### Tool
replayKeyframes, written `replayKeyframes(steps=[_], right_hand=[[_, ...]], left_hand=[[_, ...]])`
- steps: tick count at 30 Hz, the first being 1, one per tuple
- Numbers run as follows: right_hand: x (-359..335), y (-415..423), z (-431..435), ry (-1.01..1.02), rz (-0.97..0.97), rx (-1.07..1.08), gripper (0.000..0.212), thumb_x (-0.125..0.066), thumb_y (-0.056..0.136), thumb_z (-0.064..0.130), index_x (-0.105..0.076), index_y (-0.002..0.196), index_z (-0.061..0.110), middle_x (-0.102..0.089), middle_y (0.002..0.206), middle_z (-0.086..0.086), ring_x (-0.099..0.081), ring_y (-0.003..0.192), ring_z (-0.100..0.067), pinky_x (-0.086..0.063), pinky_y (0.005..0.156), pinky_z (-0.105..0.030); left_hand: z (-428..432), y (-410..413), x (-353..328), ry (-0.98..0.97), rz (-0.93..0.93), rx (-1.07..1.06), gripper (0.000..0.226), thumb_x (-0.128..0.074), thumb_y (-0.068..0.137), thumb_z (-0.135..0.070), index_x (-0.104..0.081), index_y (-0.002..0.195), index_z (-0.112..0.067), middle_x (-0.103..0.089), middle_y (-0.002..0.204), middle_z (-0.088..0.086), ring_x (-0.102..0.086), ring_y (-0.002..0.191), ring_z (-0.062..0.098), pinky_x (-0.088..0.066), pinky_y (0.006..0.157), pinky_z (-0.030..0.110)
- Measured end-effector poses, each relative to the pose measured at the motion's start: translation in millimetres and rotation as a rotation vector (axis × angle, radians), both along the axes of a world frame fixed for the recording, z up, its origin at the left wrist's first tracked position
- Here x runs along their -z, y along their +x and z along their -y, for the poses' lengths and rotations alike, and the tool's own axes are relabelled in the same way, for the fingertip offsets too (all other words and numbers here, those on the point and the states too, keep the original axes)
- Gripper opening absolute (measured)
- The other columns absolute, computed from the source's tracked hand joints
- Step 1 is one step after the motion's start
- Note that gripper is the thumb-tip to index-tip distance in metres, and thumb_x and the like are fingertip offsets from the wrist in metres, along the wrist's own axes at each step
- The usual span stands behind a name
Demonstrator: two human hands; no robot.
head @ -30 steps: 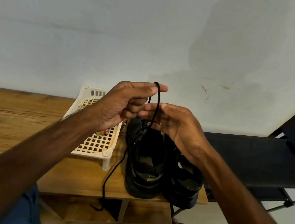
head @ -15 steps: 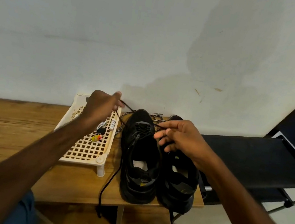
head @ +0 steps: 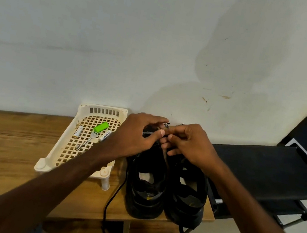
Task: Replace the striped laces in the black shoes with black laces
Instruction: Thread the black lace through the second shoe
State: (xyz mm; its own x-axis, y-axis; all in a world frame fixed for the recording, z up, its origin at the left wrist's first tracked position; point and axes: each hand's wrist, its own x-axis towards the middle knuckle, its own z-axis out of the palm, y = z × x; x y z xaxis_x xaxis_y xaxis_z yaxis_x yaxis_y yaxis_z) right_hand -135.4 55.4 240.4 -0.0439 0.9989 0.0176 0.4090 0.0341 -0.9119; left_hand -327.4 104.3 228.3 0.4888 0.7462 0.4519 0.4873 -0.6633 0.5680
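At frame centre, left hand (head: 138,134) and right hand (head: 190,144) pinch the black lace (head: 104,214) above the black shoes (head: 144,200) (its tail dangles off the worktop (head: 6,145)); feed the tip squarely, keeping tension even.

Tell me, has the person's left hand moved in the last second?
Yes. The left hand has shifted right off the white basket, down to the shoes, meeting the right hand.

Two black shoes (head: 146,190) stand side by side just right of the cream tray (head: 49,163), heels toward the viewer. A black lace (head: 116,192) trails from the shoe nearer the tray, past the tray's near corner. A bit of striped lace (head: 181,124) shows beyond the toes.
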Motion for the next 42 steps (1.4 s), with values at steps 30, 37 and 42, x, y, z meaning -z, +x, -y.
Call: replayKeyframes(steps=[30,37,42], right_hand=[[21.1,-33.6,6.8,0.1,0.595,0.213,0.013,-0.079,0.086,0.028,-0.083,0.097,0.022,-0.077,0.089,0.005,-0.071,0.079,-0.009,-0.06,0.074,-0.027],[22.3,-28.8,10.8,0.031,0.437,0.262,0.008,-0.082,0.086,0.026,-0.081,0.084,0.018,-0.073,0.071,0.003,-0.072,0.066,-0.011,-0.064,0.071,-0.035],[22.6,-26.8,12.0,0.008,0.416,0.252,0.009,-0.08,0.088,0.026,-0.082,0.088,0.017,-0.074,0.074,0.002,-0.072,0.067,-0.01,-0.062,0.064,-0.028]], left_hand=[[13.0,-5.8,10.8,-0.246,-0.221,-0.231,0.008,-0.081,0.08,-0.028,-0.083,0.087,-0.031,-0.065,0.132,-0.01,-0.045,0.131,0.018,-0.033,0.113,0.038],[23.4,5.0,22.3,-0.229,-0.137,-0.309,0.008,-0.081,0.082,-0.027,-0.082,0.09,-0.03,-0.056,0.142,-0.012,-0.031,0.135,0.016,-0.03,0.112,0.042],[25.6,5.7,25.9,-0.286,-0.083,-0.302,0.009,-0.081,0.083,-0.026,-0.083,0.09,-0.03,-0.057,0.141,-0.014,-0.035,0.137,0.015,-0.027,0.115,0.05]])
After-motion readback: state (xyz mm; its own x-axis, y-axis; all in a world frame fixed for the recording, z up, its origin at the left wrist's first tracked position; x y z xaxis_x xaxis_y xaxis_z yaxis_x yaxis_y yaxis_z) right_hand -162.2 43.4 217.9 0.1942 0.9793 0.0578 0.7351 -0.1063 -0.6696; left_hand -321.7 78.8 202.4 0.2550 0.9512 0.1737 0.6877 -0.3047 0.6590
